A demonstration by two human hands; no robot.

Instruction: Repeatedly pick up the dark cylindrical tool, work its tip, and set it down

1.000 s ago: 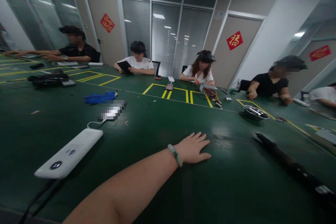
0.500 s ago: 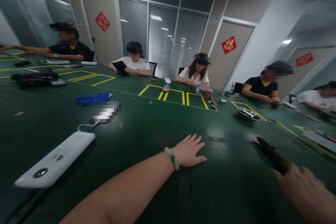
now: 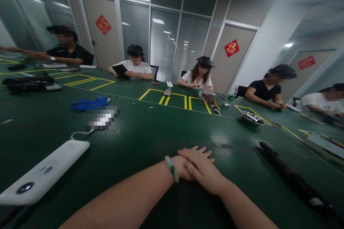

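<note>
My left hand (image 3: 178,164) lies palm down on the green table (image 3: 150,136), a jade-coloured bangle (image 3: 172,169) round its wrist. Across its back rests my right hand (image 3: 203,171), fingers stretched out and flat, covering much of the left one. The left fingertips stick out beyond it and look straight. Neither hand holds anything. To the right, apart from both hands, a long black rod-like tool (image 3: 291,177) lies slanting on the table; its exact kind I cannot make out.
On the left lie a white power bank (image 3: 51,170), a phone (image 3: 103,118) cabled to it and a blue glove (image 3: 90,103). Farther off are a metal bowl (image 3: 252,118), a water bottle (image 3: 231,96) and a metal box with coloured wires (image 3: 206,96). Several people sit across the table.
My right hand has let go of the black tool and moved left onto the back of my left hand. The tool now lies on the table. The view has shifted slightly.
</note>
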